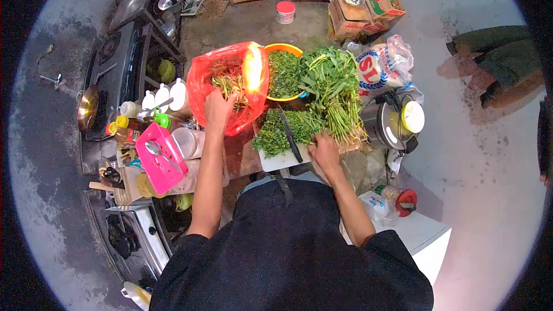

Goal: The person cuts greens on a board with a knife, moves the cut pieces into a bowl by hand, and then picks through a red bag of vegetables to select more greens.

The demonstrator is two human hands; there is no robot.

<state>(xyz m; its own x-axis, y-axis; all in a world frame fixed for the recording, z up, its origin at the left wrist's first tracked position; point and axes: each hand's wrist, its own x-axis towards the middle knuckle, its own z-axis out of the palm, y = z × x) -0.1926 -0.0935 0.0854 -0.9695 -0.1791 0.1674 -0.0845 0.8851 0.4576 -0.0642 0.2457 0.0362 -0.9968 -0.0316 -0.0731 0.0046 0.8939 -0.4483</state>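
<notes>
My left hand [219, 109] reaches into a red plastic bag [199, 95], over cut stem ends [233, 87]; its fingers are partly lost among them. My right hand [325, 151] rests at the right edge of a white cutting board [277, 162], thumb and fingers apart, touching the greens there. Chopped leafy greens [273, 131] cover most of the board. A knife with a black handle [292, 143] lies across them, held by neither hand. Behind the board stands a yellow-orange basin [283, 48] full of chopped greens. To its right lies a heap of whole leafy greens [334, 80], stems toward me.
On the left are a pink tray [164, 170] with spoons, white bottles [178, 93] and a stove [109, 75]. To the right stand a pot-like cooker [377, 124] and a printed plastic sack [383, 69]. A white-and-red bucket [285, 12] and cardboard boxes [348, 17] stand beyond. A person's legs [495, 57] show at far right.
</notes>
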